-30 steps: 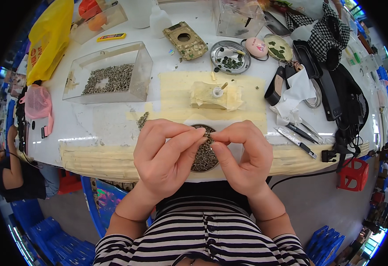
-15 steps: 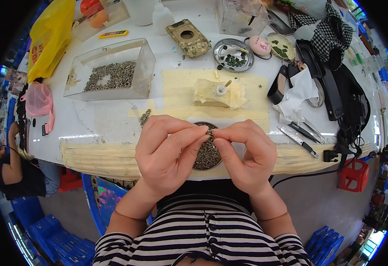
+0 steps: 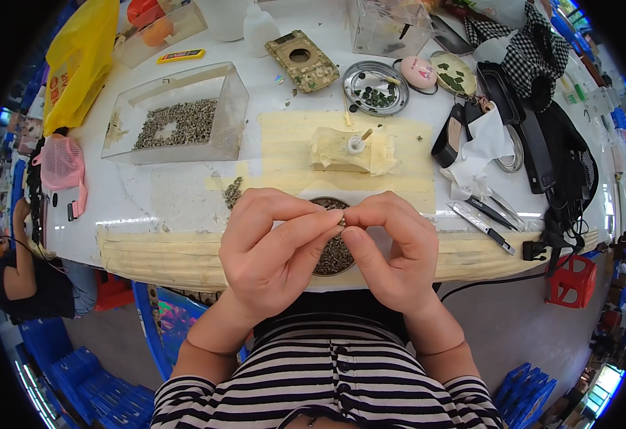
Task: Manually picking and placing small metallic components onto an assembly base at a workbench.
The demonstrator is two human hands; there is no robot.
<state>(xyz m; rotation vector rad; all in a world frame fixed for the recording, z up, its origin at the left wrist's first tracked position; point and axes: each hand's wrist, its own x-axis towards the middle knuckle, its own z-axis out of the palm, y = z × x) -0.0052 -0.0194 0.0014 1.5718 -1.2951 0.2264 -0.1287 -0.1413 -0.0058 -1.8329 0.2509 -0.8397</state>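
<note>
My left hand [image 3: 274,254] and my right hand [image 3: 395,250] meet fingertip to fingertip over a round dish [image 3: 331,274] filled with small grey-brown parts [image 3: 335,256]. Thumb and forefinger are pinched on each side. Between the fingertips shows a tiny metallic-looking piece [image 3: 341,222], mostly covered by the fingers; its kind is too small to make out. Just beyond my left hand lies a small heap of similar parts [image 3: 233,191]. Farther off, a taped block [image 3: 338,151] carries a white ring with a short brown stick standing in it.
A clear box [image 3: 177,154] of small parts stands at left. Behind are a camouflage model hull [image 3: 303,61] and a metal dish [image 3: 350,98] with dark green pieces. A utility knife [image 3: 481,229] and tweezers [image 3: 507,209] lie at right. Another person [image 3: 23,275] sits far left.
My left fingertips have moved slightly right and down, and my right fingers have drawn in a little to the left. The small gap between the two pinches has narrowed.
</note>
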